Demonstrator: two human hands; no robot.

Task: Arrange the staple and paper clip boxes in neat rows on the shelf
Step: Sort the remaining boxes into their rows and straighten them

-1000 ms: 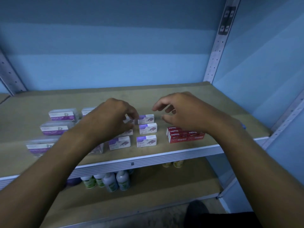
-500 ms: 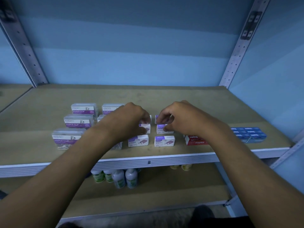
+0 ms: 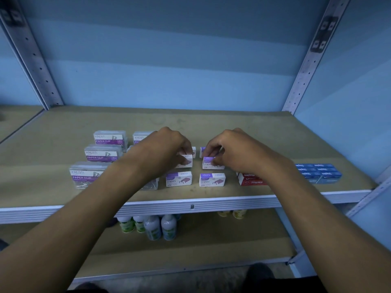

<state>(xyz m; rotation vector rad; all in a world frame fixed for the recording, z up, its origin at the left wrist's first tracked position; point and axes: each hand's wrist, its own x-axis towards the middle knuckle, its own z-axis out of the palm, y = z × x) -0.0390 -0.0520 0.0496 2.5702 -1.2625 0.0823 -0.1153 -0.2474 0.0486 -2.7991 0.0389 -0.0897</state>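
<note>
Fingers (image 3: pixel 213 163) of the right hand (image 3: pixel 237 153) pinch a middle-row staple box (image 3: pixel 208 164) on the shelf (image 3: pixel 275 132) while the left hand (image 3: pixel 163 151) grips its neighbour (image 3: pixel 187 161), so looks like mid-straightening, next probably just nudging both square with the front boxes (image 3: pixel 212 179).

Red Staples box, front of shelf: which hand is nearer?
Right. The right hand sits just behind and left of the red Staples box, its wrist passing over it. The left hand is farther left, beyond the purple staple boxes.
</note>
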